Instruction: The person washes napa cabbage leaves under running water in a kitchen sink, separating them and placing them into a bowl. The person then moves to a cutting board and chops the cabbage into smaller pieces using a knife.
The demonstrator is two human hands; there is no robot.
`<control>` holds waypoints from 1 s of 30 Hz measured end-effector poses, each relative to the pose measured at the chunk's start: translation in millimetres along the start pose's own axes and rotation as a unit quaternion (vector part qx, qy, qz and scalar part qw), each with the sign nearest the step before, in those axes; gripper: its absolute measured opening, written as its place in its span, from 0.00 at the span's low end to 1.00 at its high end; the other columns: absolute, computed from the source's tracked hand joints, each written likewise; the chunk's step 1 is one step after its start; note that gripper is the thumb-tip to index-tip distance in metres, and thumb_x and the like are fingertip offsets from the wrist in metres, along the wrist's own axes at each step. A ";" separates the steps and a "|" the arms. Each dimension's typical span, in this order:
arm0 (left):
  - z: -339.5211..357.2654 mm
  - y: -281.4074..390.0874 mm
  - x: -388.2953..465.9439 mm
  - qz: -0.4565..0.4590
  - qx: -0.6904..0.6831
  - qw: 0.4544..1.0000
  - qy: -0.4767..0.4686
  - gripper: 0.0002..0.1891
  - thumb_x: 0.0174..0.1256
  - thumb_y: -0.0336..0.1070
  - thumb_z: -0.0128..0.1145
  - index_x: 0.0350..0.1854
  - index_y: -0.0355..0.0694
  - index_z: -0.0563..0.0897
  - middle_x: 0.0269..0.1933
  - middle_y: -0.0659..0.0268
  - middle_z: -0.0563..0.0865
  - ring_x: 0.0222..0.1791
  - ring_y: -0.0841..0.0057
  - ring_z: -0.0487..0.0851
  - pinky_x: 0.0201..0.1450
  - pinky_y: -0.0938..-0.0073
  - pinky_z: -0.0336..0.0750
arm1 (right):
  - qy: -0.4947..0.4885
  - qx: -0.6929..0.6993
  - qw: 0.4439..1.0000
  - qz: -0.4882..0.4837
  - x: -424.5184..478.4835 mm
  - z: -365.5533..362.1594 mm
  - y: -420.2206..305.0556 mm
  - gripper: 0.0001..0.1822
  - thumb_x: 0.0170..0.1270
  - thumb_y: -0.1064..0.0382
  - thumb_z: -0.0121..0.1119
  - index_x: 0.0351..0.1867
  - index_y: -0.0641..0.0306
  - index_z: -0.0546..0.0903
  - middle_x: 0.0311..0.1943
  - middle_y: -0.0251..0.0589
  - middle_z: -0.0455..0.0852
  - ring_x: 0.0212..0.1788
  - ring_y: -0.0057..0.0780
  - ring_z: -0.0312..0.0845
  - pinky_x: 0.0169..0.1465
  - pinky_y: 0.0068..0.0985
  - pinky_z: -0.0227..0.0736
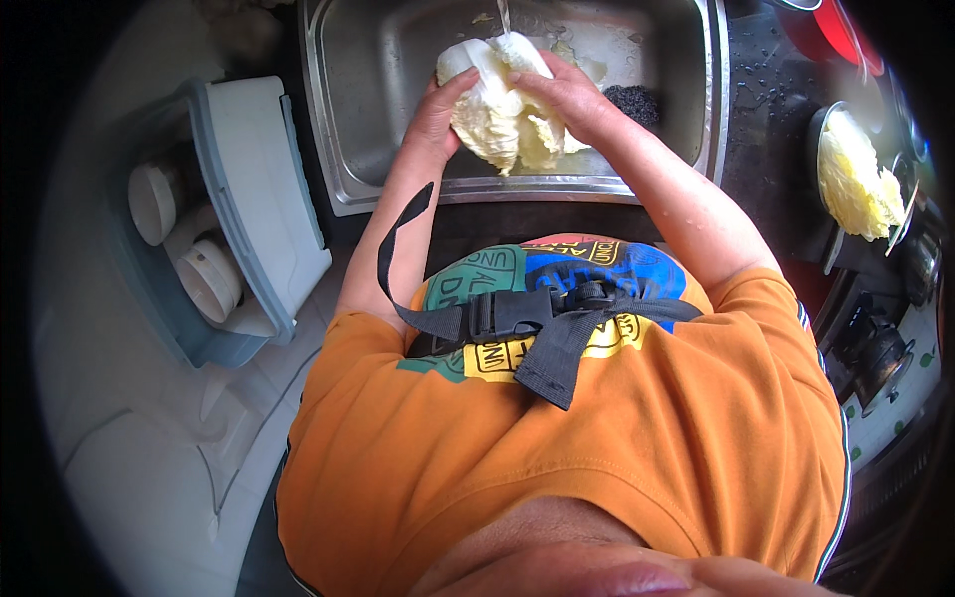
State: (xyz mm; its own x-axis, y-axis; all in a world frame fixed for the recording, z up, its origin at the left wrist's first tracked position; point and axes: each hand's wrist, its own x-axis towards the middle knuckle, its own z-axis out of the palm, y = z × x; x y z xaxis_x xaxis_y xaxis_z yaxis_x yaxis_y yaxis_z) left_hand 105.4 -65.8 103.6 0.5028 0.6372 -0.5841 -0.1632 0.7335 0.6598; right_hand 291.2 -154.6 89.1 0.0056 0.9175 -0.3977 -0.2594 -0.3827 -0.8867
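Note:
Pale napa cabbage leaves (489, 112) are held between both hands over a stainless steel sink (377, 97). My left hand (439, 112) grips their left side, with its thumb lying across the front. On the right, my right hand (563, 93) holds another part of the bunch, thumb on top and the other fingers hidden behind. A thin stream of water (503, 16) runs down onto the upper edge of the leaves. Loose leaf pieces (589, 63) lie on the wet sink floor, near a dark scouring pad or strainer-like mass (631, 106).
More cabbage leaves (856, 179) rest in a container on the dark wet counter (761, 97) at right. A red vessel (839, 33) stands behind them. Farther down sits a dark pot (884, 366). Left of the sink, a grey-blue bin (205, 172) holds white-lidded jars (209, 280).

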 end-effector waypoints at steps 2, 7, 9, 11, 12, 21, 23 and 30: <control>-15.8 5.9 4.3 0.030 0.022 0.999 0.002 0.31 0.55 0.34 0.71 0.62 0.39 0.74 0.54 0.60 0.83 0.55 0.65 0.82 0.60 0.61 0.77 | 0.055 -0.065 0.996 -0.015 8.3 -27.5 24.5 0.26 0.65 0.55 0.61 0.60 0.68 0.73 0.51 0.45 0.81 0.53 0.32 0.78 0.58 0.29 0.72; -90.8 18.1 33.8 0.150 0.404 0.897 0.100 0.45 0.45 0.40 0.78 0.68 0.38 0.67 0.52 0.55 0.83 0.53 0.61 0.83 0.58 0.63 0.78 | 0.172 0.053 0.982 0.055 -4.4 -82.4 49.6 0.23 0.67 0.51 0.61 0.53 0.67 0.76 0.46 0.45 0.83 0.50 0.35 0.78 0.59 0.36 0.71; -100.2 23.3 37.3 0.186 0.610 0.760 0.125 0.55 0.37 0.48 0.80 0.72 0.41 0.63 0.53 0.50 0.82 0.56 0.56 0.81 0.59 0.63 0.77 | 0.187 0.015 0.979 0.074 -10.6 -92.1 58.1 0.26 0.67 0.47 0.61 0.54 0.67 0.76 0.47 0.47 0.83 0.52 0.34 0.77 0.61 0.39 0.69; -120.7 17.9 38.4 0.166 0.708 0.677 0.112 0.55 0.38 0.48 0.79 0.73 0.45 0.62 0.54 0.50 0.81 0.58 0.53 0.80 0.60 0.62 0.76 | 0.180 0.017 0.977 0.112 -19.0 -75.8 44.1 0.27 0.67 0.45 0.62 0.53 0.68 0.77 0.47 0.47 0.83 0.51 0.32 0.77 0.56 0.32 0.72; -130.8 13.2 39.7 0.154 0.752 0.632 0.105 0.55 0.38 0.48 0.79 0.73 0.47 0.61 0.55 0.50 0.80 0.58 0.52 0.79 0.61 0.61 0.75 | 0.175 0.017 0.976 0.131 -22.8 -66.9 36.2 0.28 0.66 0.44 0.62 0.53 0.68 0.77 0.47 0.47 0.83 0.51 0.31 0.77 0.53 0.29 0.74; -92.8 -9.4 56.9 0.030 0.904 0.392 0.170 0.47 0.50 0.53 0.70 0.74 0.48 0.62 0.64 0.52 0.75 0.68 0.57 0.71 0.65 0.52 0.69 | 0.005 -0.358 0.905 0.231 3.8 -54.1 80.0 0.23 0.64 0.52 0.66 0.39 0.77 0.81 0.31 0.46 0.86 0.29 0.30 0.85 0.35 0.27 0.86; -79.7 -12.8 62.8 0.110 0.879 0.445 0.131 0.46 0.50 0.55 0.70 0.71 0.43 0.65 0.64 0.50 0.75 0.68 0.56 0.70 0.67 0.55 0.69 | 0.007 -0.318 0.913 0.257 0.7 -60.1 77.7 0.22 0.64 0.51 0.66 0.35 0.75 0.82 0.30 0.46 0.86 0.28 0.31 0.85 0.31 0.28 0.84; -14.0 -57.8 101.3 0.016 0.628 0.777 0.032 0.51 0.46 0.66 0.71 0.65 0.29 0.71 0.65 0.42 0.73 0.68 0.51 0.71 0.69 0.64 0.67 | -0.063 -0.424 0.868 0.250 -36.4 -56.4 30.9 0.28 0.62 0.45 0.66 0.42 0.76 0.84 0.35 0.48 0.88 0.36 0.35 0.86 0.40 0.30 0.80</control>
State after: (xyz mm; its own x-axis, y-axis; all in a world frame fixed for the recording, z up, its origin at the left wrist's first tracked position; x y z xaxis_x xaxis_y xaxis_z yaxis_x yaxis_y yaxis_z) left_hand 153.9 -40.3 -0.3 0.4659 0.6905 -0.5533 0.8029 -0.0669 0.5924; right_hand 337.5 -206.0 62.9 -0.0224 0.5985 -0.8008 0.6060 -0.6289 -0.4870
